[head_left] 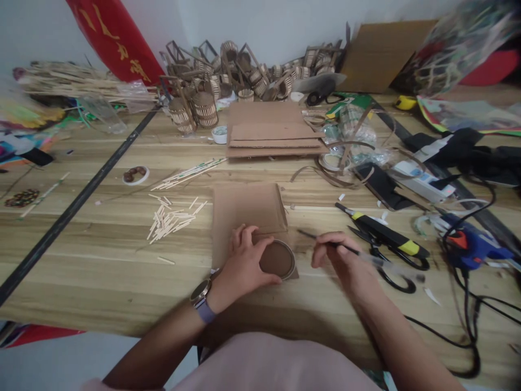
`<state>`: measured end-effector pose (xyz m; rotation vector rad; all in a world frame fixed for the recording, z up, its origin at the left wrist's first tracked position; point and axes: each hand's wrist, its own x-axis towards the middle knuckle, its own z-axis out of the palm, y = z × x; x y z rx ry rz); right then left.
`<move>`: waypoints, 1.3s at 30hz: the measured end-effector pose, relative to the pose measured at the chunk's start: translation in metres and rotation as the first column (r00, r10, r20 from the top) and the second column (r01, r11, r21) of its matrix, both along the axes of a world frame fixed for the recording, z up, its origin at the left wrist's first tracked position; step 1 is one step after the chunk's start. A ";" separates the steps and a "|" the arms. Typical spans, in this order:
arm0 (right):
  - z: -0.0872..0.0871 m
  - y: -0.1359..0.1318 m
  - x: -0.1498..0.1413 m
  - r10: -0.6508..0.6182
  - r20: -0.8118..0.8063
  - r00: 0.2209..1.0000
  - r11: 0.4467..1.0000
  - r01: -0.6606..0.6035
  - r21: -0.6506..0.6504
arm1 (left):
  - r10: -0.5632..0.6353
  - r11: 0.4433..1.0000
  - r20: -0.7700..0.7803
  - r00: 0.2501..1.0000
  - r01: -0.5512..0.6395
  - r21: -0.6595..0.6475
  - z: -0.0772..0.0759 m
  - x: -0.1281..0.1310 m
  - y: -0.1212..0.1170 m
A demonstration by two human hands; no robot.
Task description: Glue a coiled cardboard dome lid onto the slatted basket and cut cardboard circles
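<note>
Brown round piece (277, 259) with a pale rim, one: lying flat over the near right part of a cardboard sheet (244, 206), clamped at its left side by the left hand (246, 262), thumb at the near edge, fingers at the far edge. Slim dark pen-like tool (354, 250), one: pinched between thumb and fingers of the right hand (344, 260), tip pointing left, apart from the round piece; its clear rear part is blurred.

Wristwatch (200, 292), purple strap, one: on the left wrist. Short pale sticks (171, 221), loose heap: left of the cardboard sheet. Longer sticks (189, 174), one bundle: beyond the heap. White dish (135, 175) with brown beads or similar: left of the bundle. Stacked cardboard (272, 130): farther back, in front of small woven baskets (204, 108). Yellow-and-black cutter (386, 233) and black-handled scissors (396, 279): right of the right hand. Blue glue gun (472, 244): farther right, among black cables.
</note>
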<state>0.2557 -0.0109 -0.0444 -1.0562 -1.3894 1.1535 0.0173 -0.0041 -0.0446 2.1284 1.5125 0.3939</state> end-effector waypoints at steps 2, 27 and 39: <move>0.007 0.000 -0.003 -0.018 0.084 0.996 0.999 0.022 -0.049 | 0.002 1.000 -0.006 1.000 -0.002 -0.006 -0.002 -0.001 0.000; -0.002 0.014 -0.044 -0.007 0.462 0.887 0.990 -0.061 0.131 | 0.010 1.000 -0.012 1.000 -0.010 -0.027 -0.003 -0.001 -0.001; 0.012 -0.010 -0.051 -0.121 0.523 0.844 0.958 -0.038 0.283 | 0.012 0.999 -0.003 1.000 -0.013 -0.046 0.000 -0.001 -0.002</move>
